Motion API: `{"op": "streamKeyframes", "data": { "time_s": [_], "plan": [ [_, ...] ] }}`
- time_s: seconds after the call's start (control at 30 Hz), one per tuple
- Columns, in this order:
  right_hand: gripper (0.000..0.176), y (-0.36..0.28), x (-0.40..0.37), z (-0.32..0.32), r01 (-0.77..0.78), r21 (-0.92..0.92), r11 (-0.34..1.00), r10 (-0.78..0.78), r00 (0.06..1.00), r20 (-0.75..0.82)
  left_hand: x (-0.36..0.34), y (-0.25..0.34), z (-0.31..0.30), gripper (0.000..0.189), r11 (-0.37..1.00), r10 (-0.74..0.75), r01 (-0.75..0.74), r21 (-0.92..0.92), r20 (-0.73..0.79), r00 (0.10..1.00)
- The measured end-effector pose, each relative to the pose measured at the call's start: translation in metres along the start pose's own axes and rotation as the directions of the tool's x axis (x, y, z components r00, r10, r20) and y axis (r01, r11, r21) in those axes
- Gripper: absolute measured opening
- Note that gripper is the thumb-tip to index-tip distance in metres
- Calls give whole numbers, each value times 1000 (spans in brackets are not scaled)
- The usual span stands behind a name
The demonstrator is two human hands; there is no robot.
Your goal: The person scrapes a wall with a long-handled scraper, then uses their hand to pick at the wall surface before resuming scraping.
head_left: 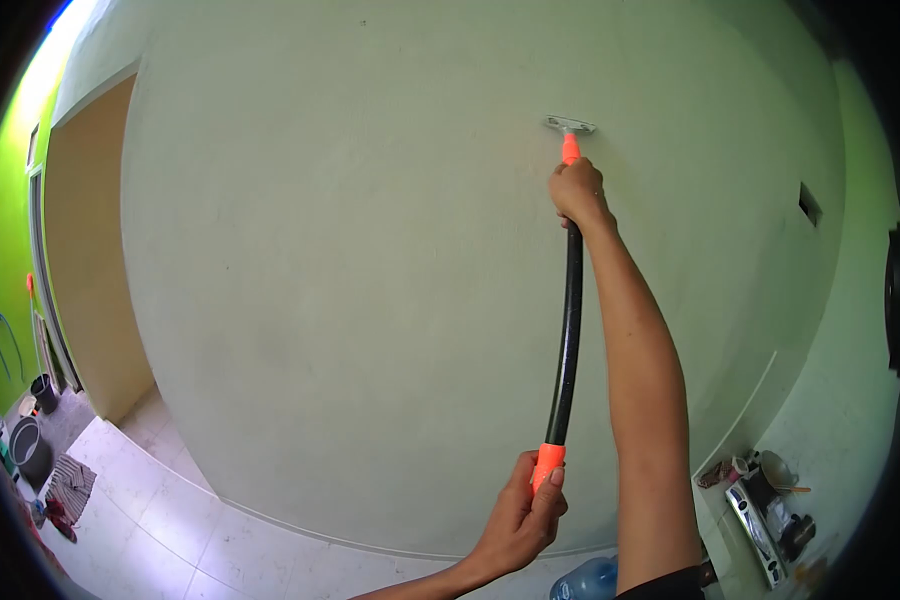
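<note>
A scraper with a flat metal head [570,125] and a long black pole [570,330] with orange ends is held up against the pale green wall [350,250]. My right hand [578,190] wraps round the pole near the top, just below the upper orange part, with the arm stretched upward. Lower down, my left hand [532,510] grips the orange bottom end. The head lies at the wall's surface; whether it touches cannot be made out.
A doorway [95,250] opens at the left, with buckets [32,445] and a striped cloth [72,485] on the floor. A blue water bottle [585,580] stands below my hands. A stove [755,530] with kitchen items is at the lower right.
</note>
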State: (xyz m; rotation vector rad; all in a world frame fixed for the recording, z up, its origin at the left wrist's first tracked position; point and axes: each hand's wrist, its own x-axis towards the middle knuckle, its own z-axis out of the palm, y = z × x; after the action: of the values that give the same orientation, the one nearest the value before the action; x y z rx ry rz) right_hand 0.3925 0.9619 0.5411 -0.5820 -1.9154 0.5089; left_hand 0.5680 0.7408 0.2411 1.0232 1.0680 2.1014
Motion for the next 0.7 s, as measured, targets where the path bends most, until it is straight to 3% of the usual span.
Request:
{"op": "streamKeyframes", "data": {
  "time_s": [0.07,0.13,0.23,0.4,0.5,0.6,0.7],
  "plan": [
    [37,-2,33,-3,37,-50,998,-37,999,-10,14,5,1,33,999,31,-31,39,1,1000],
    [34,-33,50,-23,24,47,999,-23,1000,-18,48,30,5,34,993,86,-86,85,9,996],
    [33,-41,47,-23,21,67,998,-22,1000,17,43,43,-4,35,998,37,-37,46,18,999],
    [34,-22,3,-10,-4,59,998,1,999,42,16,7,-14,37,1000,24,-24,-17,31,999],
    [34,-31,40,-17,58,39,998,-59,998,27,44,24,-15,35,994,73,-74,77,11,997],
    [34,-36,50,-20,62,45,997,-63,998,11,53,42,-12,33,999,37,-38,21,38,999],
    [35,-20,29,-10,75,0,997,-75,997,7,29,16,-15,33,997,47,-48,53,16,999]
  ]
}}
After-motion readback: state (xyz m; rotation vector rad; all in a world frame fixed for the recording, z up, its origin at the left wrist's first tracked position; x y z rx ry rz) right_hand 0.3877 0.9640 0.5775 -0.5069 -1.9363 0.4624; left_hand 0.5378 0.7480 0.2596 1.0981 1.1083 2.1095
